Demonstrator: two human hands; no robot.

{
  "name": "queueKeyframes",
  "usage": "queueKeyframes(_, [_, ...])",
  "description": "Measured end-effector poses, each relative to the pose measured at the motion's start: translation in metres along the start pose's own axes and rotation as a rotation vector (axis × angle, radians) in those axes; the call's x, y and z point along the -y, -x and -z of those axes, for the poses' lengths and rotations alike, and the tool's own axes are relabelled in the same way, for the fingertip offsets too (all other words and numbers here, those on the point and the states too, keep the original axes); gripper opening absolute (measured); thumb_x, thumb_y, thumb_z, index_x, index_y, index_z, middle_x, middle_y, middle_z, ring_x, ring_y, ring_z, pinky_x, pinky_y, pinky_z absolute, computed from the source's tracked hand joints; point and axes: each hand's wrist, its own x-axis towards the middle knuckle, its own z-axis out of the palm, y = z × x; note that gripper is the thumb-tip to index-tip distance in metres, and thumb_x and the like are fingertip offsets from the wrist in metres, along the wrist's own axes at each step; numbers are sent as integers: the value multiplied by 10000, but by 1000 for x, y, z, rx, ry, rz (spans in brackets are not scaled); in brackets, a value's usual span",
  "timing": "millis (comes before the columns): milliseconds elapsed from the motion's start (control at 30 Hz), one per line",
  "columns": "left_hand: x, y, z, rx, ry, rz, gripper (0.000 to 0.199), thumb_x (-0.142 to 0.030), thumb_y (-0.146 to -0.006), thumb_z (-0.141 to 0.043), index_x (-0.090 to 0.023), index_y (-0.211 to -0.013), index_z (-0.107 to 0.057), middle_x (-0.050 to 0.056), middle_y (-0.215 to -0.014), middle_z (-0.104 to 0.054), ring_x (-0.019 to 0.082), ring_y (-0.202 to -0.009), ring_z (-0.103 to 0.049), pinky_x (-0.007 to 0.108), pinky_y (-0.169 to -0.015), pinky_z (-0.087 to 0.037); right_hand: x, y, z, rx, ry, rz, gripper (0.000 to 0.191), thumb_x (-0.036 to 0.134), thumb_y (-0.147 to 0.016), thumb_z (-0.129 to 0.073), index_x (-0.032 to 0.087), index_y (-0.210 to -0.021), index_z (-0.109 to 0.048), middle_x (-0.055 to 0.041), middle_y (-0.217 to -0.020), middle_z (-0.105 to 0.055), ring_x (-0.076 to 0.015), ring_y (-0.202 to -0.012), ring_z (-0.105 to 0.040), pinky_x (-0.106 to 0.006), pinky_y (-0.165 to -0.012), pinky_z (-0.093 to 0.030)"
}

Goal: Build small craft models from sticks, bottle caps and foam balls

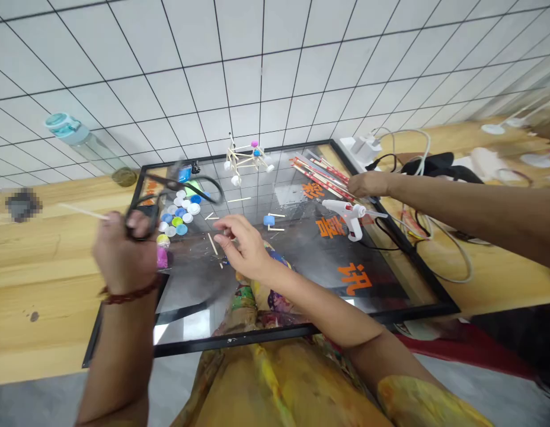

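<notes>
My left hand (126, 252), a red beaded bracelet at its wrist, is closed around a handle of black scissors (170, 182). Their other loop sticks out to the right, blurred by motion. A thin pale stick (85, 210) juts left from the same hand. My right hand (242, 244) hovers over the dark glass board (190, 296), fingers curled but apart, holding nothing visible. Short cut sticks (213, 243) lie beside its fingertips. A blue block with two sticks (269, 220) rests to its right. Farther back stands a small stick frame (246, 160) with white wheel-like ends.
Coloured bottle caps (179, 214) cluster at the board's left. A white glue gun (346, 214) lies on the right, near red-and-white wrapped sticks (319, 175) touched by another person's hand (368, 184). Cables (457, 267) tangle beyond. A clear bottle (88, 145) stands against the tiled wall.
</notes>
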Motion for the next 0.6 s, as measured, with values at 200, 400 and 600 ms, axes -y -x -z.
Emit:
queueKeyframes(200, [58, 107, -106, 100, 82, -142, 370, -372, -856, -723, -233, -776, -390, -54, -712, -404, 78, -588, -390, 220, -614, -415, -7, 12, 34, -194, 59, -195, 224, 357, -935, -565, 203, -1095, -594, -75, -1003, -632, -181, -863, -602, -333, -789, -514])
queueKeyframes(400, [82, 137, -114, 212, -30, -130, 262, -419, -913, -639, -263, -837, -443, -44, -730, -456, 97, -615, -448, 234, -620, -437, -15, 16, 59, -181, -6, -227, 255, 340, -852, -595, 217, -1075, -584, -91, -1025, -637, -235, -975, -597, -423, -924, -496])
queueKeyframes(600, [102, 134, -115, 487, -121, 106, 259, -401, -847, -725, -220, -804, -545, -28, -788, -607, 98, -699, -580, 247, -726, -514, -14, 12, 77, -147, -620, -465, 451, 367, -711, -730, 237, -1103, -550, 1, -898, -580, -154, -768, -577, -297, -702, -507])
